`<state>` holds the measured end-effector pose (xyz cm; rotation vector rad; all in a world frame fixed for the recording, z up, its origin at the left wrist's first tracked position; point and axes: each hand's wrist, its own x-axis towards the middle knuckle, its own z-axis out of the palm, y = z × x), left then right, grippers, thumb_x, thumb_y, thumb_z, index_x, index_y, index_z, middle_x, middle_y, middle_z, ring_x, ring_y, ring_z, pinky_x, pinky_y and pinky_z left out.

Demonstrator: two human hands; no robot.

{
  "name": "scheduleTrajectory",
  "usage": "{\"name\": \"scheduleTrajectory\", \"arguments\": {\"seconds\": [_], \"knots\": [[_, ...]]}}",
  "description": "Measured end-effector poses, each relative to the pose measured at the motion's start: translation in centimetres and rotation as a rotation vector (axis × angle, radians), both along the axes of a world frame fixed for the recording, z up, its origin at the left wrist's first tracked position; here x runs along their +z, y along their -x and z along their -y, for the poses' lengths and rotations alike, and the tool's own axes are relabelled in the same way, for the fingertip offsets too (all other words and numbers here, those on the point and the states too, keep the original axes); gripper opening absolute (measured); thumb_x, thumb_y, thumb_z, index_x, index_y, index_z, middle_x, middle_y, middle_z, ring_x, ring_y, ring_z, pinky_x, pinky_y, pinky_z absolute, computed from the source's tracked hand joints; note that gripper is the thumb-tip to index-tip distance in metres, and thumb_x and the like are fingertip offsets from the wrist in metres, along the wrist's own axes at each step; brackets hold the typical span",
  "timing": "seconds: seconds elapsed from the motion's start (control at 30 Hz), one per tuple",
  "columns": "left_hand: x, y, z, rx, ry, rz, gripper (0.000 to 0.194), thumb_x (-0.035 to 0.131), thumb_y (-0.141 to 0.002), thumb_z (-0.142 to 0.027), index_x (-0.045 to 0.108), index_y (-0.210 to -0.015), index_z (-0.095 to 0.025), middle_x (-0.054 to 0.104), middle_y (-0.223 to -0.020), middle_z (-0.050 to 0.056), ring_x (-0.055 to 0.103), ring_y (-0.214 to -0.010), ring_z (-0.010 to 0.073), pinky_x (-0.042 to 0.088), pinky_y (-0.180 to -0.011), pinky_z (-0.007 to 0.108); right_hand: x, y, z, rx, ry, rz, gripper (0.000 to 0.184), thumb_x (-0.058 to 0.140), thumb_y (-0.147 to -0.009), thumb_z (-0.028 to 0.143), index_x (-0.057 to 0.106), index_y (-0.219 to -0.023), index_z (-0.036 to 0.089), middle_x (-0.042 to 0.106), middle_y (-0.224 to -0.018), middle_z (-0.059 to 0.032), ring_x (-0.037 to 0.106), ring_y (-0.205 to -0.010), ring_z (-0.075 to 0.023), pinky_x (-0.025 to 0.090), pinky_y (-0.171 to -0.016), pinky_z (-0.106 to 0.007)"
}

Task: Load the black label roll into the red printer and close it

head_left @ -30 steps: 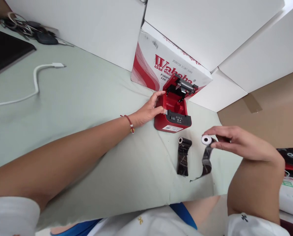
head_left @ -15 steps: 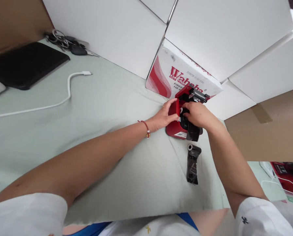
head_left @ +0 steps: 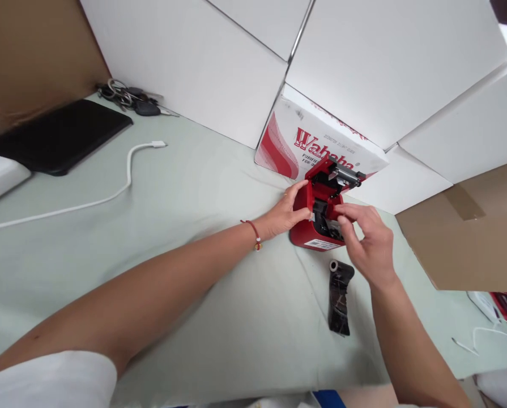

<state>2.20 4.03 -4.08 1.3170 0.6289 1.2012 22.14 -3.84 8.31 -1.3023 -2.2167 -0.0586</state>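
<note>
A small red label printer (head_left: 301, 234) stands on the cloth-covered table with its lid (head_left: 322, 168) raised. My left hand (head_left: 288, 212) grips its left side, the thumb on the near rim and the fingers further back. At the right rim my right hand (head_left: 370, 243) has its thumb and index finger close together in a pinch; what is between them, if anything, is hidden. Dark film (head_left: 335, 229) shows inside the printer. In front of the printer lies a used black ribbon roll (head_left: 339, 297) with a white core and a crumpled tail.
A red and white carton (head_left: 298, 139) stands behind the printer against white panels. To the left are a white cable (head_left: 128, 175), a black tablet-like slab (head_left: 79, 136) and a bunch of keys (head_left: 130, 97). A cardboard box (head_left: 478, 238) borders the right side.
My right hand has come out of the printer's inside to its right rim. The dark film strip that hung over the front now lies within the printer. My left hand keeps its grip.
</note>
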Motion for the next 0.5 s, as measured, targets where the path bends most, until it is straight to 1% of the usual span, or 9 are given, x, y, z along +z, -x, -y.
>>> {"name": "scheduleTrajectory", "arguments": {"seconds": [0.07, 0.13, 0.2, 0.27, 0.33, 0.37, 0.43, 0.5], "knots": [[0.1, 0.1, 0.0, -0.002, -0.009, -0.003, 0.094, 0.078, -0.084, -0.036, 0.041, -0.17, -0.034, 0.043, -0.18, 0.01, 0.033, -0.172, 0.0389, 0.024, -0.144, 0.066, -2.3, -0.8, 2.4, 0.028, -0.127, 0.035, 0.027, 0.062, -0.11, 0.028, 0.079, -0.132, 0.028, 0.084, -0.131, -0.0118, 0.076, -0.12, -0.0309, 0.057, -0.109, -0.051], [0.3, 0.3, 0.3, -0.018, -0.013, 0.005, 0.092, 0.076, -0.085, -0.037, 0.04, -0.169, -0.033, 0.042, -0.181, 0.01, 0.032, -0.173, 0.0378, 0.024, -0.144, 0.065, -5.1, -1.3, 3.7, 0.033, -0.202, 0.07, 0.04, 0.064, -0.108, 0.024, 0.072, -0.147, 0.028, 0.082, -0.139, -0.0132, 0.075, -0.126, -0.0321, 0.057, -0.112, -0.053], [0.6, 0.6, 0.6, -0.029, 0.006, -0.002, 0.091, 0.075, -0.085, -0.037, 0.04, -0.168, -0.031, 0.04, -0.183, 0.011, 0.03, -0.175, 0.0365, 0.024, -0.145, 0.063, -7.6, -1.4, 4.0, 0.006, -0.269, 0.083, 0.054, 0.064, -0.108, 0.021, 0.061, -0.161, 0.028, 0.078, -0.148, -0.0144, 0.072, -0.132, -0.0319, 0.055, -0.116, -0.054], [0.9, 0.9, 0.9, -0.01, 0.046, -0.039, 0.09, 0.075, -0.085, -0.038, 0.039, -0.167, -0.03, 0.034, -0.186, 0.012, 0.026, -0.177, 0.0361, 0.023, -0.145, 0.062, -9.2, -1.3, 3.8, -0.009, -0.322, 0.071, 0.062, 0.063, -0.108, 0.019, 0.053, -0.168, 0.028, 0.076, -0.152, -0.0144, 0.07, -0.136, -0.0305, 0.053, -0.12, -0.052], [1.4, 1.2, 0.6, 0.047, 0.071, -0.088, 0.091, 0.076, -0.083, -0.037, 0.038, -0.165, -0.03, 0.029, -0.188, 0.012, 0.023, -0.178, 0.0364, 0.023, -0.145, 0.062, -9.8, -1.2, 3.5, 0.008, -0.344, 0.045, 0.065, 0.061, -0.108, 0.015, 0.049, -0.171, 0.028, 0.076, -0.152, -0.0137, 0.069, -0.138, -0.0288, 0.052, -0.122, -0.051], [1.8, 1.3, 0.2, 0.084, 0.068, -0.11, 0.091, 0.076, -0.082, -0.036, 0.039, -0.165, -0.03, 0.029, -0.188, 0.012, 0.023, -0.178, 0.0367, 0.022, -0.145, 0.062, -9.9, -1.1, 3.4, 0.015, -0.341, 0.034, 0.066, 0.06, -0.107, 0.014, 0.048, -0.171, 0.028, 0.076, -0.152, -0.0133, 0.069, -0.139, -0.0284, 0.052, -0.122, -0.05], [2.8, 1.5, -1.1, 0.167, 0.027, -0.133, 0.087, 0.076, -0.082, -0.034, 0.041, -0.162, -0.031, 0.033, -0.186, 0.011, 0.024, -0.178, 0.0366, 0.022, -0.145, 0.061, -9.9, -1.0, 3.4, 0.006, -0.312, 0.02, 0.068, 0.058, -0.107, 0.013, 0.047, -0.173, 0.028, 0.075, -0.154, -0.0127, 0.068, -0.14, -0.028, 0.05, -0.125, -0.05], [4.2, 1.5, -2.7, 0.239, -0.041, -0.132, 0.076, 0.073, -0.088, -0.037, 0.046, -0.159, -0.032, 0.039, -0.184, 0.009, 0.027, -0.177, 0.0351, 0.024, -0.145, 0.058, -9.8, -1.0, 3.5, -0.01, -0.267, 0.017, 0.07, 0.057, -0.107, 0.013, 0.046, -0.174, 0.029, 0.073, -0.157, -0.0119, 0.068, -0.141, -0.0277, 0.048, -0.128, -0.051]]}}
